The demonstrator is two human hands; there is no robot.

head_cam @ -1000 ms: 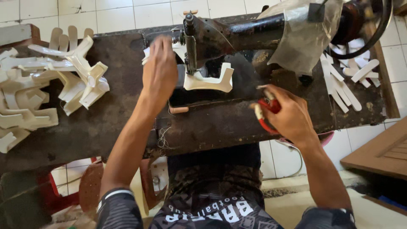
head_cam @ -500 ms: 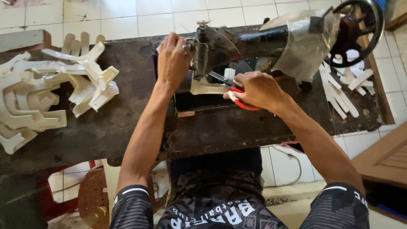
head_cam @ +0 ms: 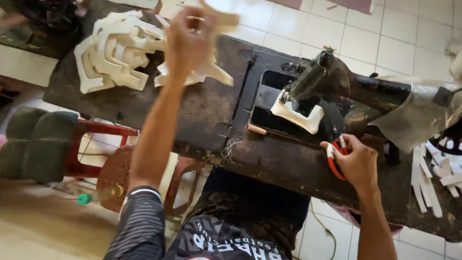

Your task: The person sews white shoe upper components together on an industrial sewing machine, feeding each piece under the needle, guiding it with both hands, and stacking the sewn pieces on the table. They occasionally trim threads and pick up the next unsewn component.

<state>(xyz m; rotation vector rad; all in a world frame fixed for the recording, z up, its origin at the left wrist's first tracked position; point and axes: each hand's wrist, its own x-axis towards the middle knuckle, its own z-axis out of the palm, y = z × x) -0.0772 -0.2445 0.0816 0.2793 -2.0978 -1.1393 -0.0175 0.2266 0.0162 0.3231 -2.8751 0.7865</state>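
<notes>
The left hand (head_cam: pixel 190 41) is raised over the far left part of the dark work table (head_cam: pixel 202 115), fingers closed around a cream cut piece (head_cam: pixel 219 21) that is blurred; more pale pieces (head_cam: pixel 202 74) hang or lie just beneath it, and whether the hand grips those too cannot be told. Left of that hand, on the same table, sits a loose pile of cream cut pieces (head_cam: pixel 113 48), curved and strap-like, stacked over one another.

Taking the black sewing machine (head_cam: pixel 337 82) as the landmark: a single cream U-shaped piece (head_cam: pixel 298 115) lies at its needle end, on the dark bed plate. In front of the machine, nearer the person, the right hand (head_cam: pixel 356 161) rests on the table edge, fingers curled around red-handled scissors (head_cam: pixel 334 159), the red loops showing at the thumb side. To the machine's right, a grey-clear plastic sheet (head_cam: pixel 414 120) is draped over its body, and beyond it narrow white strips (head_cam: pixel 428 183) lie scattered on the table.

No labels or packages can be made out on the table.

The table top is worn, stained and dark. Beneath its left end stands a red-framed stool (head_cam: pixel 91 149) with a green cushion (head_cam: pixel 36 144). The floor is of pale square tiles (head_cam: pixel 385 43).
</notes>
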